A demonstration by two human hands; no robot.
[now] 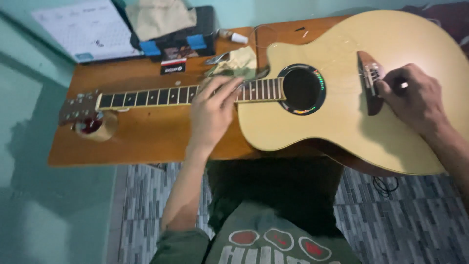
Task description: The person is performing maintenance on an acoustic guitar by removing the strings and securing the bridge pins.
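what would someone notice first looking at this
A pale acoustic guitar lies flat across a brown wooden table, filling the right half of the view, its body overhanging the near edge. The left hand rests on the neck near the body, and the right hand works at the dark bridge. A tape roll sits under the headstock at the left.

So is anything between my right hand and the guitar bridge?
Nothing visible. The right hand already rests on the bridge, fingertips at its pins. The left hand lies apart, on the neck.
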